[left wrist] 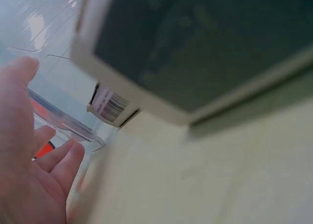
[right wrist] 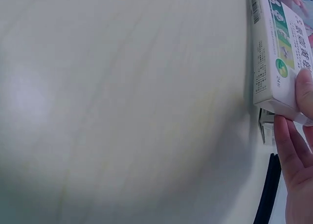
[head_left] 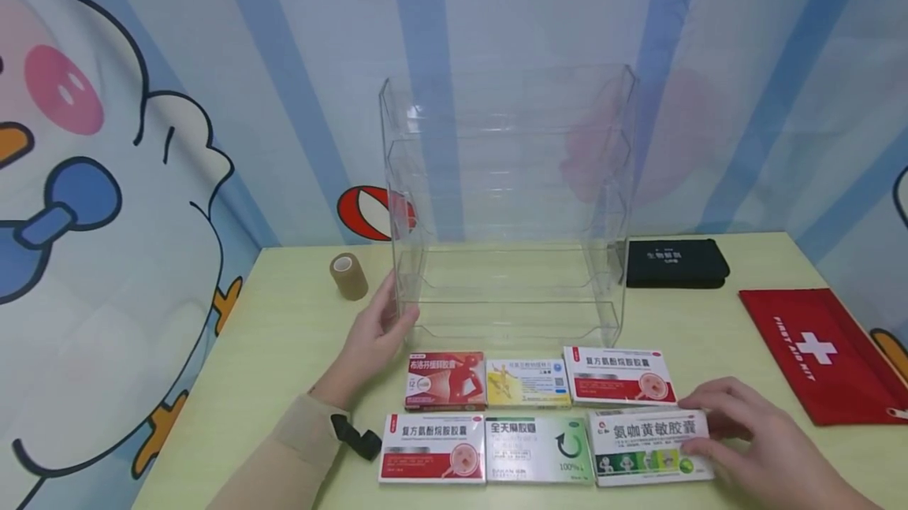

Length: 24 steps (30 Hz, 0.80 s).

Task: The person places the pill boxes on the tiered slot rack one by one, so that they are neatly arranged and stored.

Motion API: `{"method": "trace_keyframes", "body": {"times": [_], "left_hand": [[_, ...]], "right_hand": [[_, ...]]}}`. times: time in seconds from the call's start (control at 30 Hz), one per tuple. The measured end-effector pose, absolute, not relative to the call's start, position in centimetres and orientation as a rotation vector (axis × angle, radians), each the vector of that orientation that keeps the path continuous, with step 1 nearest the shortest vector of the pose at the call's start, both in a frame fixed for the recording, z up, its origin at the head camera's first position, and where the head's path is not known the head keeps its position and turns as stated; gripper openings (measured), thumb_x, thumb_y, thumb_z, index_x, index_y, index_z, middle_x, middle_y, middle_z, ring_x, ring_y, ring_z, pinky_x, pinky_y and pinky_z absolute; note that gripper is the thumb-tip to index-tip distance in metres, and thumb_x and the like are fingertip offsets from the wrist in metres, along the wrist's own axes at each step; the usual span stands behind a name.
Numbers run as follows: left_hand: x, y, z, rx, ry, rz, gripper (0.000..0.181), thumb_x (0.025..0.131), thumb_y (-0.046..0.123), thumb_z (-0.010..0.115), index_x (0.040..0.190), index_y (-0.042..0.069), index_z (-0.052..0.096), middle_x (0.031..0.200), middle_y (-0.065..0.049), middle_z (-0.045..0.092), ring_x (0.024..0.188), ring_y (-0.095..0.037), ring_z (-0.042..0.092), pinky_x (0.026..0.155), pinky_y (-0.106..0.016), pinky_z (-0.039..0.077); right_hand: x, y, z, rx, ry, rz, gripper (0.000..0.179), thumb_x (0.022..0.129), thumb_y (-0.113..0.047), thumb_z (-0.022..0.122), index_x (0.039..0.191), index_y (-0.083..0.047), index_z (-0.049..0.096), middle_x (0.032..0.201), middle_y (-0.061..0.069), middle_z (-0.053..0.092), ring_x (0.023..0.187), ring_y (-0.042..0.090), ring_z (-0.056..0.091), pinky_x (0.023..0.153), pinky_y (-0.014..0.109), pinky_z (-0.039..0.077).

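Note:
A clear acrylic tiered rack (head_left: 507,293) stands upright on the table. My left hand (head_left: 369,340) rests at its lower left side, thumb at the front and the other fingers along the outer wall. In the left wrist view that hand (left wrist: 44,155) shows a wide gap between thumb and fingers. My right hand (head_left: 755,443) pinches the right end of a white and green medicine box (head_left: 649,447). The right wrist view shows the thumb (right wrist: 304,94) on the box's printed face and fingers at its end.
Five more boxes lie before the rack: red (head_left: 444,380), yellow-white (head_left: 528,382), red-white (head_left: 620,376), another red-white (head_left: 433,448) and green-white (head_left: 537,451). A brown tape roll (head_left: 349,277) stands left; a black case (head_left: 677,264) and red first aid pouch (head_left: 826,356) lie right.

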<state>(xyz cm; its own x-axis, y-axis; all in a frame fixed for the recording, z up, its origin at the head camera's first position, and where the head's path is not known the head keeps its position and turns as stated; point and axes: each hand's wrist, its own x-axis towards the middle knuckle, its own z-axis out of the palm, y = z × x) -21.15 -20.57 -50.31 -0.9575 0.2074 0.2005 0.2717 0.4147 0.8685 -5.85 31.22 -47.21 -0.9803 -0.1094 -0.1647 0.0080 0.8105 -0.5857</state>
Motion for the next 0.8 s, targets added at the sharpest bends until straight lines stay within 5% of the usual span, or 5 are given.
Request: {"method": "trace_keyframes", "body": {"times": [0.17, 0.47, 0.8], "left_hand": [[-21.3, -20.5, -50.6, -0.456, -2.584, -1.668, 0.080, 0.112, 0.030, 0.067, 0.177, 0.038, 0.021, 0.179, -0.008, 0.039, 0.161, -0.036, 0.046, 0.129, -0.055, 0.043], [-21.2, -20.7, -50.5, -0.444, -2.605, -1.663, 0.081, 0.112, 0.030, 0.066, 0.177, 0.040, 0.019, 0.179, -0.009, 0.040, 0.162, -0.036, 0.045, 0.130, -0.055, 0.043], [-21.1, -20.7, -50.5, -0.423, -2.613, -1.679, 0.081, 0.111, 0.032, 0.068, 0.177, 0.037, 0.021, 0.178, -0.011, 0.041, 0.160, -0.037, 0.048, 0.128, -0.055, 0.045]], "right_hand": [[-6.2, 31.1, -46.5, -0.197, 2.956, -0.965, 0.043, 0.081, -0.030, 0.099, 0.119, -0.030, 0.078, 0.130, 0.000, 0.069, 0.099, 0.000, 0.070, 0.076, 0.012, 0.062], [-9.3, 28.7, -42.5, -0.576, 3.242, -1.163, 0.051, 0.074, -0.002, 0.100, 0.118, -0.018, 0.080, 0.121, 0.004, 0.072, 0.094, -0.017, 0.064, 0.081, -0.001, 0.054], [-14.8, 23.8, -38.9, -0.969, 3.323, -1.293, 0.051, 0.072, 0.005, 0.099, 0.119, -0.005, 0.080, 0.120, 0.008, 0.072, 0.092, -0.008, 0.070, 0.092, -0.002, 0.052]]}}
